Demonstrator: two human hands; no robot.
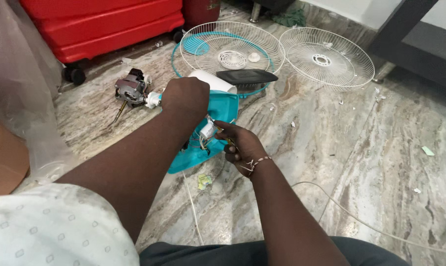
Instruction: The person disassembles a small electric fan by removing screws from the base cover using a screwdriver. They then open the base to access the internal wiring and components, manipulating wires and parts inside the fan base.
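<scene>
On the marbled stone floor (361, 148), the left hand (185, 97) clamps the top of a turquoise plastic fan housing (222, 109). The right hand (240, 146) pinches a small tool at the white wired part (207, 130) inside, near a bare fan motor (131, 90) and white wire grilles (326, 59).

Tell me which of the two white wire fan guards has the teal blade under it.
The left guard, nearer the left hand; teal shows through its wires. The right guard shows only floor.

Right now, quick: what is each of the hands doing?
Left hand: closed, gripping the top of the turquoise fan housing.
Right hand: closed, fingers pinching something small at the white part inside it; what exactly cannot be told.
</scene>
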